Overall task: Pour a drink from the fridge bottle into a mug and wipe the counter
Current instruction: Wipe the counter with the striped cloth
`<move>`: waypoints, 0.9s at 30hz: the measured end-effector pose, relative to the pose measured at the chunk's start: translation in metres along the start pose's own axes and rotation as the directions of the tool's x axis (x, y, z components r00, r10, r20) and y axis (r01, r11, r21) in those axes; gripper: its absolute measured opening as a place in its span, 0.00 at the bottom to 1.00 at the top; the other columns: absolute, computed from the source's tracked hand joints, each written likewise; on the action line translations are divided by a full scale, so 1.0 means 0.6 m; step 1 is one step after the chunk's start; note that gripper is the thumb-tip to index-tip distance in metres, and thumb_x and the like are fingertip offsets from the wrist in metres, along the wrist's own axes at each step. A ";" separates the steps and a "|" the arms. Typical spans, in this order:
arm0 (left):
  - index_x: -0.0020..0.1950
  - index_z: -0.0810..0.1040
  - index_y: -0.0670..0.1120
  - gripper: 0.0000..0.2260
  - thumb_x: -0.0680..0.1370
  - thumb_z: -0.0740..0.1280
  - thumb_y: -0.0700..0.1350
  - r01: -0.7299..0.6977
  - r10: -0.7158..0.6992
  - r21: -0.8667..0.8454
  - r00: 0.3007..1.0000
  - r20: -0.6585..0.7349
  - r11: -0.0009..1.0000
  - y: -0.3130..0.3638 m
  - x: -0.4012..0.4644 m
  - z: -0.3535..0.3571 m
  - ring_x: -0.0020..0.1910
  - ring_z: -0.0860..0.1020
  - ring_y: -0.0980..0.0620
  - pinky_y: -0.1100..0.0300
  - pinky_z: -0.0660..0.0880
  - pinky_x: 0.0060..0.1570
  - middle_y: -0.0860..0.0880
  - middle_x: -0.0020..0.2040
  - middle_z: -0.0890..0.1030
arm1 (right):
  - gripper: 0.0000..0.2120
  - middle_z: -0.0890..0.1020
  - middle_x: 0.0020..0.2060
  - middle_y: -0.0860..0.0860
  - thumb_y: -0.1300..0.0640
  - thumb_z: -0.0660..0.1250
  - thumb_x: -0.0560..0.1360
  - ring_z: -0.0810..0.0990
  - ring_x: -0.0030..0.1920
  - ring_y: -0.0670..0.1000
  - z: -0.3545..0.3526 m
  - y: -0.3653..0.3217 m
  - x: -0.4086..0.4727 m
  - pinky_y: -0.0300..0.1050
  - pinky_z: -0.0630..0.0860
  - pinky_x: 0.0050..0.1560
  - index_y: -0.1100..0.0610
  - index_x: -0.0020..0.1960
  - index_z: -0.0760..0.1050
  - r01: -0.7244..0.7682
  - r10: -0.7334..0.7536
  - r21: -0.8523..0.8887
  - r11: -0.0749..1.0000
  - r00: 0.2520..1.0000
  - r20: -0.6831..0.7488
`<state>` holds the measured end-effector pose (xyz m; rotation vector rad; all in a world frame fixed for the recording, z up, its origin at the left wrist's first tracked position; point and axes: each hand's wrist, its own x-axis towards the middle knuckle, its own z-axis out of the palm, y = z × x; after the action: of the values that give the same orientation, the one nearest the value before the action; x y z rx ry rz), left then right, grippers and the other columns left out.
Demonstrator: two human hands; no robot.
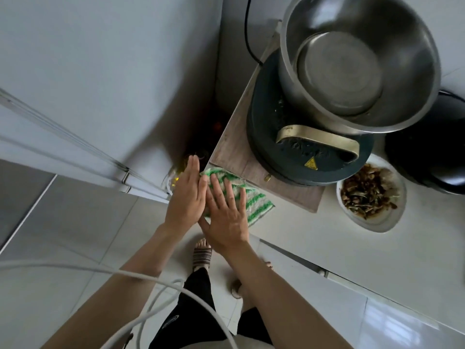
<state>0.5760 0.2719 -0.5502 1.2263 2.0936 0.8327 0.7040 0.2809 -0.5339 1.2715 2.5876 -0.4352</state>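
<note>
Wiping step in hand. Green-and-white striped woven cloth (241, 197) at near left corner of white worktop (314, 238), just beside wooden board (236, 157) carrying dark round cooker base (309, 157) and steel bowl (359, 64). Right hand (226, 217) flat on cloth, grip spread, pressing for contact. Left hand (187, 195) upright at worktop edge, grip straight, fingers together, probably to catch crumbs. White dish of dark food scraps (372, 195) right. No mug or bottle visible.

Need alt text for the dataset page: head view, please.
Seen from above, the right hand presses flat on a green-striped cloth at the counter corner, with the open left hand edge-on beside it. Behind stand a steel bowl on a dark appliance and a plate of food.
</note>
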 end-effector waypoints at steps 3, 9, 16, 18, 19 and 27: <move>0.79 0.54 0.41 0.28 0.84 0.51 0.55 -0.129 0.132 0.204 0.991 0.003 0.970 -0.007 -0.015 0.007 0.77 0.61 0.43 0.51 0.63 0.74 0.40 0.79 0.59 | 0.34 0.44 0.81 0.45 0.33 0.46 0.81 0.41 0.81 0.54 0.006 0.064 -0.051 0.64 0.42 0.78 0.45 0.82 0.41 -0.081 0.082 0.050 0.995 0.997 -0.018; 0.78 0.54 0.38 0.28 0.83 0.56 0.50 -0.328 0.329 0.472 0.941 0.081 0.818 -0.016 -0.063 0.014 0.77 0.61 0.40 0.46 0.66 0.72 0.36 0.79 0.57 | 0.36 0.43 0.81 0.47 0.30 0.42 0.79 0.39 0.81 0.56 0.025 0.251 -0.220 0.64 0.40 0.78 0.45 0.82 0.40 -0.370 0.369 0.078 0.926 0.929 0.023; 0.79 0.48 0.37 0.28 0.84 0.50 0.49 -0.321 0.243 0.574 0.947 0.210 0.753 -0.006 -0.065 0.010 0.78 0.57 0.38 0.45 0.59 0.75 0.34 0.79 0.53 | 0.38 0.33 0.79 0.42 0.24 0.35 0.73 0.33 0.79 0.51 0.035 0.419 -0.405 0.64 0.38 0.78 0.37 0.79 0.33 -0.686 0.677 0.183 0.704 0.726 0.121; 0.78 0.49 0.36 0.28 0.83 0.50 0.49 -0.296 0.210 0.602 0.955 0.210 0.741 0.008 -0.068 0.011 0.78 0.57 0.38 0.46 0.57 0.76 0.34 0.79 0.53 | 0.38 0.32 0.78 0.43 0.25 0.37 0.75 0.32 0.79 0.52 0.031 0.435 -0.414 0.64 0.38 0.78 0.39 0.80 0.34 -0.700 0.685 0.181 0.691 0.714 0.145; 0.78 0.49 0.36 0.28 0.83 0.51 0.48 -0.279 0.190 0.612 0.959 0.208 0.740 0.014 -0.068 0.011 0.78 0.57 0.38 0.45 0.57 0.76 0.34 0.78 0.54 | 0.38 0.31 0.78 0.44 0.26 0.38 0.76 0.33 0.79 0.53 0.032 0.432 -0.408 0.64 0.38 0.78 0.41 0.80 0.35 -0.707 0.693 0.197 0.680 0.707 0.145; 0.78 0.53 0.35 0.30 0.81 0.52 0.52 -0.363 0.210 0.626 0.928 0.308 0.690 0.026 -0.110 0.013 0.78 0.56 0.39 0.44 0.60 0.75 0.35 0.78 0.57 | 0.34 0.41 0.81 0.50 0.33 0.45 0.80 0.36 0.80 0.60 0.048 0.269 -0.287 0.64 0.37 0.77 0.46 0.82 0.42 -0.529 0.545 0.262 0.807 0.839 0.015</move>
<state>0.6177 0.2209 -0.5332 1.9689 2.1076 -0.0079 0.9382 0.2382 -0.5310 2.0497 2.1098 -0.6315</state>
